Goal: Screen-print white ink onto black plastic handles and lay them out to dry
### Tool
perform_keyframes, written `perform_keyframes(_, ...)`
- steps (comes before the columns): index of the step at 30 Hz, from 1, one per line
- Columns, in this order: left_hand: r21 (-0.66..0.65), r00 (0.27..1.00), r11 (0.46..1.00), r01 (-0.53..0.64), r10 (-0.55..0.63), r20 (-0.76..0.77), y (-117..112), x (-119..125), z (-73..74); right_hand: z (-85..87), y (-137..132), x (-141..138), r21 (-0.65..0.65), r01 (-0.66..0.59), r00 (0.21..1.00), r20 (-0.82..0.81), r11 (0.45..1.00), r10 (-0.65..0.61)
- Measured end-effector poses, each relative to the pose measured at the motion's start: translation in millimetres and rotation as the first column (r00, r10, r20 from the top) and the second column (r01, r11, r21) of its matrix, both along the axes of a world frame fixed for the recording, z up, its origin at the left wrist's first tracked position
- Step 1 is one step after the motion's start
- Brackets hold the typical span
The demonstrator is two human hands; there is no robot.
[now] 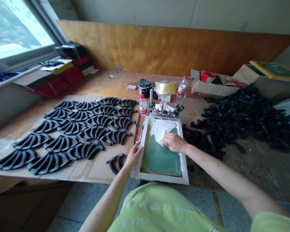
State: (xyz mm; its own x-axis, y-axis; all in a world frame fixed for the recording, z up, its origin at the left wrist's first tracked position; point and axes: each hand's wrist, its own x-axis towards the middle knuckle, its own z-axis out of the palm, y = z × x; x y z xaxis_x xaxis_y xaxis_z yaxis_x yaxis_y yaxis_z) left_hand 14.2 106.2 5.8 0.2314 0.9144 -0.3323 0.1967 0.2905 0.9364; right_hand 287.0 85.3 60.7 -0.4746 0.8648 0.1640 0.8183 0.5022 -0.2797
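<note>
A screen-printing frame [185, 174] with white edges and a green mesh [159, 159] lies in front of me, held at its far end by a metal hinge clamp [164, 115]. White ink [168, 124] is spread thickly over the far part of the mesh. My right hand [174, 142] is closed round a small flat scraper [162, 142] smeared with white, down at the mesh; much of it is hidden by the fingers. At the frame's left edge rests my left hand [134, 154], fingers stretched out. Just left of it, one black curved, ribbed part [116, 163] lies on the cardboard.
Rows of black ribbed parts [72, 135] cover the cardboard [96, 166] on the left. A heap of black parts [246, 119] fills the right side. Behind the frame stand two bottles [143, 106] and black tubs [144, 87]. An open carton [212, 88] sits at the back right.
</note>
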Motion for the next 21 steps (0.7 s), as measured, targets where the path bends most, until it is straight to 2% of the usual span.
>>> perform_keyframes(2, 0.011, 1.0, 1.0, -0.003, 0.003, -0.002, 0, 0, 0.9, -0.2, 6, 4, 0.023, 0.094, 0.995, -0.043, 0.995, -0.093)
perform_keyframes(5, 0.014, 1.0, 1.0, -0.008, 0.008, -0.004, -1, 1, 2.5, -11.4, 5, 2, 0.114, 0.207, 0.978, -0.055, 0.972, -0.202)
perform_keyframes(8, 0.003, 1.0, 1.0, -0.022, 0.022, 0.0, -1, 2, 6.6, -24.0, -10, -1, 0.135, 0.115, 0.992, -0.062, 0.984, -0.107)
perform_keyframes(11, -0.008, 1.0, 1.0, -0.025, 0.025, 0.01, -3, 3, 17.2, -21.0, -9, 2, 0.1, 0.103, 0.986, -0.143, 0.99, -0.088)
perform_keyframes(14, -0.045, 0.999, 0.999, 0.018, -0.016, 0.047, -3, 1, 37.6, -0.4, 24, 8, 0.066, 0.261, 0.946, -0.218, 0.963, -0.241)
perform_keyframes(17, -0.049, 0.995, 0.998, 0.048, -0.043, 0.091, 0, -2, 67.1, 24.6, 62, 26, 0.049, 0.426, 0.889, -0.208, 0.903, -0.408)
perform_keyframes(19, -0.005, 0.996, 0.999, 0.041, -0.04, 0.083, 7, 0, 89.1, 34.2, 73, 51, 0.073, 0.539, 0.827, -0.236, 0.839, -0.511)
perform_keyframes(21, 0.068, 0.992, 0.998, 0.014, -0.023, 0.124, 16, 8, 110.3, 31.6, 67, 81, 0.095, 0.668, 0.719, -0.337, 0.738, -0.608)
